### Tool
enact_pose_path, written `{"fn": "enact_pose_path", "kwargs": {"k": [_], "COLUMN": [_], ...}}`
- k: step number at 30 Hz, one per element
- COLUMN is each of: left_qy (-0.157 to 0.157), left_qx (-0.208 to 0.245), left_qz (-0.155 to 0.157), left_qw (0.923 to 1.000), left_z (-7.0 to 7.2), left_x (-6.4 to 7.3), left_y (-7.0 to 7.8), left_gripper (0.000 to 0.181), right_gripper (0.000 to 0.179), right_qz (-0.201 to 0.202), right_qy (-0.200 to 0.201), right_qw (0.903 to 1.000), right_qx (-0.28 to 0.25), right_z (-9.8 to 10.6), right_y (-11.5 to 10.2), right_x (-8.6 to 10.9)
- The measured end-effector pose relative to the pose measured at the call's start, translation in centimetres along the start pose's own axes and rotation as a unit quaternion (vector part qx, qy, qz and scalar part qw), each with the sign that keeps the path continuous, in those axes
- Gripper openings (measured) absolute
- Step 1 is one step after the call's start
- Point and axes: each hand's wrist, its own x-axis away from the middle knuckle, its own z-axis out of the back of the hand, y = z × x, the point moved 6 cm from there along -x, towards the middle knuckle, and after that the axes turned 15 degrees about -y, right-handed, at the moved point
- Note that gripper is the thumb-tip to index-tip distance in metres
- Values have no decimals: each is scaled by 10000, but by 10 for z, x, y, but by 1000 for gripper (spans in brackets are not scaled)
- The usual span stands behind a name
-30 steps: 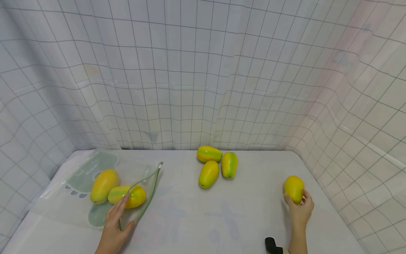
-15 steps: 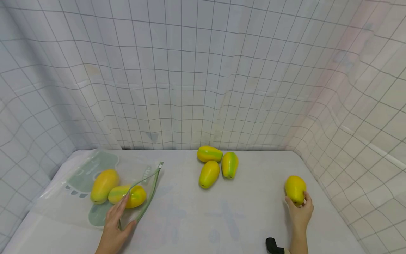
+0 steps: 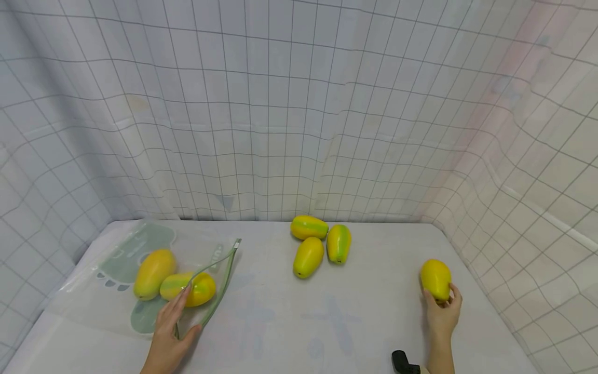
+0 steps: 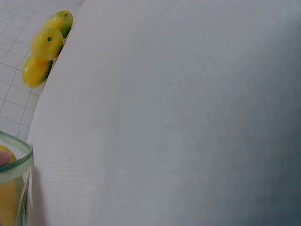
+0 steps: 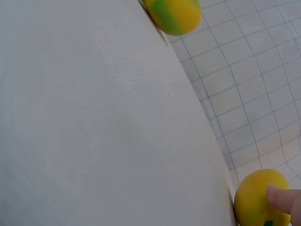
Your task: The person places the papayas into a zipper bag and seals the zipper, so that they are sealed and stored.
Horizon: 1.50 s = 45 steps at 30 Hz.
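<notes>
While the right hand (image 3: 443, 310) is curled around a yellow fruit (image 3: 436, 278) by its near end, right on the table (image 3: 374, 301), a gentle grip is advised; the bag (image 3: 225, 280), its mouth spread by the straight-fingered left hand (image 3: 169, 328), is best held wide, 2 fruits (image 3: 154, 275) inside.

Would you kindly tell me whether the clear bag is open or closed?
Open: the bag has its green edges spread apart, with the left hand touching them.

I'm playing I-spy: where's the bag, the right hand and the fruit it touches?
Bag (image 3: 121, 265): head view, its green print.
Right hand (image 3: 443, 314): head view, its middle.
Touched fruit (image 3: 435, 278): head view, its yellow side.
</notes>
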Motion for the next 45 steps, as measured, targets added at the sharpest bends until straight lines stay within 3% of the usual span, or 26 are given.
{"fn": "enact_pose_path", "kwargs": {"k": [11,18,25,32,40,45], "left_qy": [-29,-4,-12,-45,-18,-1], "left_qx": [-46,-7,-22,-51,-27,-11], "left_qz": [91,-39,125,228,206,225], "left_qw": [9999,10000,9999,9997,9998,9997], "left_z": [0,0,0,0,0,0], "left_x": [1,1,0,0,0,1], "left_y": [0,-1,1,1,1,0], "left_gripper": [88,86,90,92,91,90], "right_gripper": [66,65,66,60,59,59], "right_qz": [59,62,86,452,622,942], "right_qy": [-9,14,-8,14,-427,-745], "right_qw": [9999,10000,9999,9988,9971,9927], "right_qx": [115,5,-118,-197,-89,74], "right_z": [-2,-2,-3,-5,-19,-33], "right_y": [-1,-1,-2,-16,-35,-49], "right_x": [1,0,0,2,5,9]}}
